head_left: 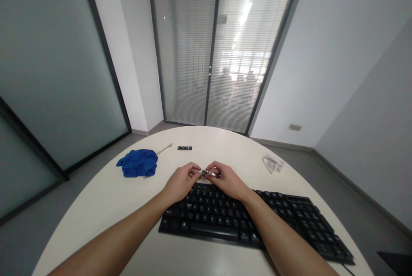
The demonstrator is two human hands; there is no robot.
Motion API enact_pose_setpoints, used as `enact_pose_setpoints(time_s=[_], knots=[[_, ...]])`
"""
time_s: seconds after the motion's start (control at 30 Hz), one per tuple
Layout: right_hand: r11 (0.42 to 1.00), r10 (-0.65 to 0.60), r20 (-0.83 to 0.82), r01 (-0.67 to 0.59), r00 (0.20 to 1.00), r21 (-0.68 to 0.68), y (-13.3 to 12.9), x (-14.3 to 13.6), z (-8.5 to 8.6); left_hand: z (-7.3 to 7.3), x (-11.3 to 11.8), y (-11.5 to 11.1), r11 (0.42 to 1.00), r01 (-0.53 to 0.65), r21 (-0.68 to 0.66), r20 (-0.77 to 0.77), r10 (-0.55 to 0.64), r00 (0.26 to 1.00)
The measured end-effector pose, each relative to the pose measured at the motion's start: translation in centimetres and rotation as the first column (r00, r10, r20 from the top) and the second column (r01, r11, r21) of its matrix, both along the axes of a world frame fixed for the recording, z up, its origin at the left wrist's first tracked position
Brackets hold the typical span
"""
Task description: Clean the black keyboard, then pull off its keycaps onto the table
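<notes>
Hands meet above the far edge of the keyboard, fingertips pinched together on one small object. Left hand and right hand both hold the small metal tool; it looks like a wire keycap puller with a dark keycap caught at its left end, but it is too small to be sure. The grip is narrow on both sides: thumb and forefinger closed on the piece, nothing else in either palm.

Position, taking the table centre as the dial: held piece near centre, just above the keyboard's top row. Keyboard runs from centre out to 4 o'clock. Short row of loose keycaps at 12 o'clock, well apart from the hands. Blue cloth at 10 o'clock, with a thin pale stick just beside it. Crumpled clear wrapper at 2 o'clock.

Risks, as judged:
- Held piece is tiny and gripped by fingertips only. A slip would drop it onto the keys, where a dark cap is hard to spot among dark caps.
- If the cap releases suddenly from the wire, it may spring away; the round table has no lip, so it could roll off toward the floor.
- Forearms rest low over the keyboard; a shift of the wrists could press or drag it toward the near edge.
- Loose caps at 12 o'clock sit near the far rim; a sweep of the cloth could carry them off.
</notes>
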State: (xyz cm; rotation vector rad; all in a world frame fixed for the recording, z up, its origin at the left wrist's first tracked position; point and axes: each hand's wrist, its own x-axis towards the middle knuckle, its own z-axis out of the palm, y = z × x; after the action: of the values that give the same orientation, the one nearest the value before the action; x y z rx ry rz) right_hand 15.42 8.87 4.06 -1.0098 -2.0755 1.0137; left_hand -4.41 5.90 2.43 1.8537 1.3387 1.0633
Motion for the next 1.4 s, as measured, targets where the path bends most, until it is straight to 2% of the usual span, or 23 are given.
enact_pose_setpoints(time_s=[0.13,0.33,0.53,0.77,0.87,0.97,1.13,1.4], knots=[[0.998,-0.052,0.016,0.052,0.998,0.037,0.2,0.0,-0.2,0.2,0.1,-0.1,1.000,0.021,0.000,-0.021,-0.021,1.000],[1.000,0.000,-0.005,0.000,1.000,0.024,0.5,0.0,-0.6,0.0,0.1,0.0,0.999,0.033,-0.007,-0.012,-0.033,0.999],[0.999,-0.014,0.039,0.012,0.999,0.032,0.6,0.1,-0.8,-0.1,0.1,-0.2,0.999,0.039,0.003,-0.062,-0.039,0.997],[0.992,-0.098,0.061,0.093,0.993,0.085,0.4,-0.1,-0.2,0.6,-0.3,0.2,1.000,-0.026,-0.008,-0.187,0.024,0.982],[0.987,-0.152,0.073,0.146,0.986,0.072,0.3,0.0,0.1,1.3,-0.7,1.4,0.996,-0.090,0.013,-0.365,0.089,0.927],[0.986,-0.160,0.074,0.156,0.984,0.059,0.2,0.0,0.4,2.0,-0.9,3.1,0.985,-0.075,0.157,-0.614,0.157,0.774],[0.988,-0.143,0.086,0.138,0.986,0.069,0.3,0.0,0.3,2.4,-0.7,6.5,0.972,-0.019,0.233,-0.682,0.177,0.709],[0.988,-0.146,0.107,0.138,0.984,0.075,0.2,0.0,0.1,1.3,-0.8,10.3,0.955,-0.014,0.295,-0.736,0.236,0.634]])
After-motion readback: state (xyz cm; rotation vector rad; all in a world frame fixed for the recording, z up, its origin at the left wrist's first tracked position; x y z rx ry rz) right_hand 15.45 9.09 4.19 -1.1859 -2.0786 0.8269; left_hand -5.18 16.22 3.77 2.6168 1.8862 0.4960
